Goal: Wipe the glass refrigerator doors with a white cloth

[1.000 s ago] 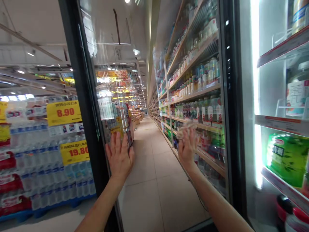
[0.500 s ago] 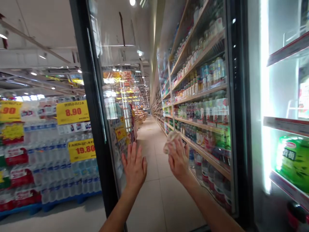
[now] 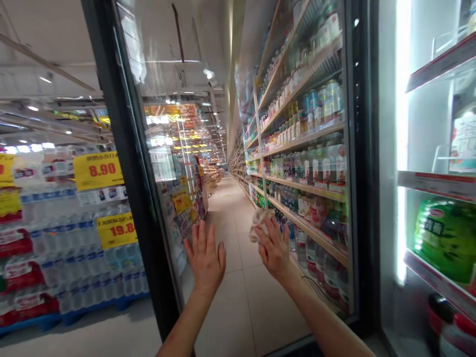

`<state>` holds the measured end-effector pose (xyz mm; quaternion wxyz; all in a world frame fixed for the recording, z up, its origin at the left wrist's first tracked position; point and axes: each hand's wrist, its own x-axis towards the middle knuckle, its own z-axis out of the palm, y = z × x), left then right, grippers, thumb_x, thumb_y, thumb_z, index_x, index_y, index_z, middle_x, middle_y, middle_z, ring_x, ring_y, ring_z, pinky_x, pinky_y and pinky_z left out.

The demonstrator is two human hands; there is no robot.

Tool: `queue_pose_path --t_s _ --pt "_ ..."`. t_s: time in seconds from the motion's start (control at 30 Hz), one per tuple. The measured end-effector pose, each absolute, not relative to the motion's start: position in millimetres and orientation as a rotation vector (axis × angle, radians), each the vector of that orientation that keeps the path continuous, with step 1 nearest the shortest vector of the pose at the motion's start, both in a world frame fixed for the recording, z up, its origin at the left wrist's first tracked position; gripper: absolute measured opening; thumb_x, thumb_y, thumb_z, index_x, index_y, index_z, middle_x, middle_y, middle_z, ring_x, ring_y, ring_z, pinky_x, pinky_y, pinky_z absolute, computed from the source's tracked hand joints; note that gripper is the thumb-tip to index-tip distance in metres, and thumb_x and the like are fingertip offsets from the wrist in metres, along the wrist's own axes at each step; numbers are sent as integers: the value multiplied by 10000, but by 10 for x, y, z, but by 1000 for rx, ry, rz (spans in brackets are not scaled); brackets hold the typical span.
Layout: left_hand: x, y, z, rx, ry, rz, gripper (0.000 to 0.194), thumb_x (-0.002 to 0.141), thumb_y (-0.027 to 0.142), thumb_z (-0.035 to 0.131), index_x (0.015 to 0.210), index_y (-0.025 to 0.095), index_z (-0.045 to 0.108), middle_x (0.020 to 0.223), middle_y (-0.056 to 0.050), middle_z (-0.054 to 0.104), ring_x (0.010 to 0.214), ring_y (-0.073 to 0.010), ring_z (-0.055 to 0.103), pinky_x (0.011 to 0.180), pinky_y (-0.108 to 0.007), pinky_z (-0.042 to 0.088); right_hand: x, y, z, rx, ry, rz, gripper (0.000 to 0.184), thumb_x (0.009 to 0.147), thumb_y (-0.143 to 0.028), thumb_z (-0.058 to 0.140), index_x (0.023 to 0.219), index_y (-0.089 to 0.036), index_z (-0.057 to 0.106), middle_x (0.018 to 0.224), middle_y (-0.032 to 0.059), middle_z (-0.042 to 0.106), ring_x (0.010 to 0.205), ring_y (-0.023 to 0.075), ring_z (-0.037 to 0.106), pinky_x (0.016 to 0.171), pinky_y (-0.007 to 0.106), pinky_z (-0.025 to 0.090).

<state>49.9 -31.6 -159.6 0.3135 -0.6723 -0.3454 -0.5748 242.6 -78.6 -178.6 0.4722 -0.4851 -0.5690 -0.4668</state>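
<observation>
A black-framed glass door (image 3: 167, 44) stands open in front of me. My left hand (image 3: 207, 263) lies flat with fingers spread against the left part of the pane, near the black frame. To its right, my right hand (image 3: 274, 248) presses a crumpled whitish cloth (image 3: 259, 226) to the glass, its fingers over the cloth. Part of the cloth is hidden under the palm. Shelves of bottles (image 3: 308, 168) show in or through the glass behind the right hand; which of the two I cannot tell.
At the right is the lit inside of a cooler with shelves (image 3: 439, 183) and a green package (image 3: 442, 238). Stacked packs of bottled water (image 3: 78, 248) with yellow price signs (image 3: 98, 171) stand at the left. Pale floor tiles (image 3: 226, 307) show through the pane.
The view has shifted a little, so the door frame and water packs sit further left. The cloth and right hand have moved slightly down and left; the left hand stays nearly in place.
</observation>
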Motion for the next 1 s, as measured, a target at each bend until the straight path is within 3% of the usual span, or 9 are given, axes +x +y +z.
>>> queue_pose_path --t_s 0.23,0.43,0.67,0.77,0.87,1.0 --pt "454 -330 -1614 -1816 -877 -1508 592 808 175 491 1361 189 279 1410 -136 308 1341 -255 183 1066 -503 169 2978 -825 -1830 -1353 -852 -985 510 840 -230 396 1343 -190 320 1420 162 291 1318 277 257 1004 544 262" --pt "454 -346 -1643 -1811 -895 -1498 596 807 172 494 1362 197 277 1410 -137 309 1338 -256 192 1063 -503 182 2536 -831 -2024 -1259 -1377 -1126 474 803 -169 455 1265 -273 427 1408 77 343 1315 245 278 1055 500 208" --pt "522 -439 -1878 -1879 -914 -1469 627 802 152 491 1375 210 244 1445 -121 229 1344 -276 158 1061 -524 171 3028 -912 -1953 -1403 -825 -967 523 842 -230 404 1353 -206 297 1408 167 314 1313 291 268 988 570 260" --pt "569 -458 -1949 -1874 -945 -1476 628 801 155 500 1374 196 248 1442 -134 232 1346 -285 143 1058 -538 161 2626 -901 -1966 -1337 -1161 -1028 498 828 -194 426 1320 -233 360 1417 131 313 1319 267 263 1030 526 240" --pt "549 -460 -1957 -1894 -938 -1444 624 803 158 504 1373 196 251 1434 -141 249 1345 -284 147 1050 -536 182 2328 -889 -2026 -1223 -1474 -1086 453 810 -171 454 1250 -279 448 1371 75 402 1311 235 288 1067 498 190" --pt "485 -462 -1951 -1941 -911 -1418 598 805 161 501 1360 209 285 1432 -129 260 1343 -277 163 1056 -517 189 2727 -901 -2046 -1303 -1246 -1077 461 825 -199 435 1281 -263 415 1393 97 366 1310 246 289 1051 522 192"
